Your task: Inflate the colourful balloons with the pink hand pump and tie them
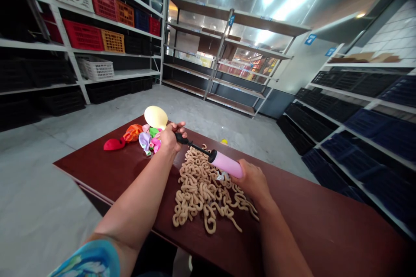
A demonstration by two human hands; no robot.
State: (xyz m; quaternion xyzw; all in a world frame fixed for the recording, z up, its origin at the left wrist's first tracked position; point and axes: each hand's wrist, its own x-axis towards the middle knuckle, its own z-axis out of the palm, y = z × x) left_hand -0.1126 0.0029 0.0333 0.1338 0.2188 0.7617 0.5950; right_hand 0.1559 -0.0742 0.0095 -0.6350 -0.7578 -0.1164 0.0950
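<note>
A balloon pump with a pink barrel (227, 164) and a black rod slants across the middle of the view, above the table. My right hand (253, 179) is wrapped round the barrel's lower right end. At the other end my left hand (170, 138) is closed about the black tip, where the neck of a pale yellow balloon (156, 117) appears to be; the fingers hide the join. This balloon is partly filled and rises beyond my left hand. Part of the rod shows between tip and barrel, so the pump is drawn out.
Beige coiled, rope-like strands (198, 186) lie heaped on the dark red table (308, 207) under the pump. Limp balloons (145, 140), an orange one (132, 133) and a red one (113, 144) lie at the left. Shelves with crates (82, 34) stand around the table.
</note>
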